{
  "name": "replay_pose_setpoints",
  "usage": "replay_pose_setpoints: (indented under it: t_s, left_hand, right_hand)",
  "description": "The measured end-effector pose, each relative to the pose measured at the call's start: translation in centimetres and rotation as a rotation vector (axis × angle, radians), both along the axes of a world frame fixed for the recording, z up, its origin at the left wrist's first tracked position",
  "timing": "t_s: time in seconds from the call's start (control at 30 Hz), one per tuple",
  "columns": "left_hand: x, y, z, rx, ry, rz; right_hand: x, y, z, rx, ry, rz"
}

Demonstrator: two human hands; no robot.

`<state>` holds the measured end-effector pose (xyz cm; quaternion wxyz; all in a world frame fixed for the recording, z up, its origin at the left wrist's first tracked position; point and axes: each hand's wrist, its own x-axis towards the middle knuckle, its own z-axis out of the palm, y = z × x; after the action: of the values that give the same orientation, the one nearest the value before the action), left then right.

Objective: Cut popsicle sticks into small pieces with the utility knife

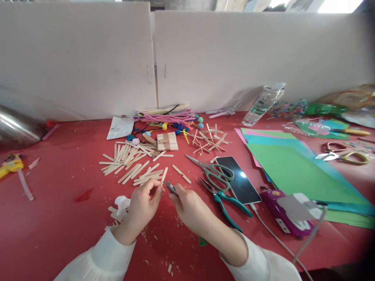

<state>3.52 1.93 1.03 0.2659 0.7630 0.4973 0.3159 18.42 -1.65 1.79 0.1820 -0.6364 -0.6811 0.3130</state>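
**Fingers close to a metal edge**

A stick [164, 175] is pinched in the left hand [143, 205], and a small metal tool [170, 188] is gripped in the right hand [189, 208]. The hands are held close together, their fingertips almost meeting. A slip of the tool could nick the left fingertips, and the thin stick could split or be flicked away. Scissors [215, 171] and pliers [225, 201] lie just right of the right hand. Print is seen on the bottle [262, 103] and paper slip [119, 127] beyond the hands, but none can be read.
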Motion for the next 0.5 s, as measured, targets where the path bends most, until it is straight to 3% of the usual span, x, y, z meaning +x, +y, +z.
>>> replay_pose_setpoints:
  t_s: [0.07,0.2,0.3,0.4,0.5]
  left_hand:
    - [0.0,-0.1,0.0,0.021,0.014,-0.001]
    - [-0.1,-0.1,-0.1,-0.012,-0.041,0.008]
    - [0.0,0.1,0.0,-0.077,-0.142,0.015]
    - [0.1,0.3,0.1,-0.197,-0.272,0.025]
    - [0.2,0.4,0.0,-0.295,-0.376,0.054]
  right_hand:
    - [0.2,0.2,0.2,-0.086,0.206,-0.009]
    - [0.8,0.8,0.6,-0.420,0.706,-0.015]
    - [1.0,1.2,0.6,-0.531,0.977,-0.006]
    - [1.0,1.5,0.3,-0.584,1.142,0.016]
    - [0.7,1.3,-0.2,-0.532,1.111,0.031]
